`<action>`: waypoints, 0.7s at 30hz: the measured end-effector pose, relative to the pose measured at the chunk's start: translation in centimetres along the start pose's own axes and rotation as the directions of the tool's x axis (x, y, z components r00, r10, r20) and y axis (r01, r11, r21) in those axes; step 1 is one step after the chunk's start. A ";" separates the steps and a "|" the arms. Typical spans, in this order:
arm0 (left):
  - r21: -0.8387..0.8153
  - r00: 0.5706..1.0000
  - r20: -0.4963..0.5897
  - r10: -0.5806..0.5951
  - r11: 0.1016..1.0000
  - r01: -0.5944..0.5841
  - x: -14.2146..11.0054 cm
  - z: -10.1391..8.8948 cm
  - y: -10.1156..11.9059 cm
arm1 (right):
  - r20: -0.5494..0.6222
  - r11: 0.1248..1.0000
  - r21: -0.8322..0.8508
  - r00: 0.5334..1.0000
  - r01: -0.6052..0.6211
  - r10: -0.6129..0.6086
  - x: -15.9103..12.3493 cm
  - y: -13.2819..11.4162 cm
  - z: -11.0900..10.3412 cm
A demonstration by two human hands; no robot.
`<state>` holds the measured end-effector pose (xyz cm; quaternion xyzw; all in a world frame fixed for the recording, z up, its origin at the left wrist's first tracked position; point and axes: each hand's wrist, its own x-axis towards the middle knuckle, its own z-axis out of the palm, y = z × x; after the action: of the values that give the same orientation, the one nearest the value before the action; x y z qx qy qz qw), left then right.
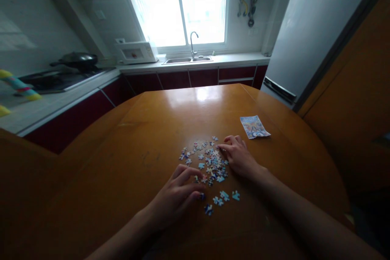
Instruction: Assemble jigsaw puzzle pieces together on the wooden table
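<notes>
A loose pile of small jigsaw puzzle pieces [215, 161], mostly light blue and white, lies on the wooden table. At the pile's near left, my left hand [178, 191] has its thumb and fingers around a dark blue puzzle piece [202, 196]. Its index finger reaches over the pile's edge. My right hand [239, 155] rests at the right side of the pile, fingers apart and the index fingertip touching pieces there. Several separate pieces lie nearer to me, among them a light blue one [235, 195] and a blue-and-white one [209, 210].
A creased picture sheet [254, 126] lies on the round-ended table [146, 130], beyond my right hand. Past the table stand a counter with a sink [187, 60], a microwave [137, 52] and a stove with a pan [77, 60]. A fridge [317, 20] is at the right.
</notes>
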<state>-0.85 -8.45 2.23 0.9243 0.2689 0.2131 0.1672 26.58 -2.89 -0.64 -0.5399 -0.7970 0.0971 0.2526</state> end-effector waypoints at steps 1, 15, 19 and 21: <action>0.001 1.000 0.003 -0.002 1.000 0.002 0.0 0.0 0.0 | -0.005 1.000 0.000 1.000 -0.004 0.004 0.1 0.1 0.0; 0.008 1.000 0.013 -0.008 1.000 0.008 0.1 0.0 0.0 | -0.046 0.997 0.048 0.997 0.059 -0.057 0.6 -0.5 0.6; 0.007 1.000 0.005 -0.007 1.000 0.007 0.1 0.0 0.1 | -0.066 0.995 0.091 0.997 0.039 -0.033 0.6 -0.9 0.8; 0.012 1.000 0.000 -0.003 1.000 0.003 0.1 0.0 0.1 | -0.078 0.990 0.135 0.997 0.029 -0.018 0.6 -0.9 0.6</action>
<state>-0.75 -8.47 2.30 0.9249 0.2717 0.2110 0.1619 25.34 -2.61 -0.53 -0.5154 -0.7846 0.1273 0.3203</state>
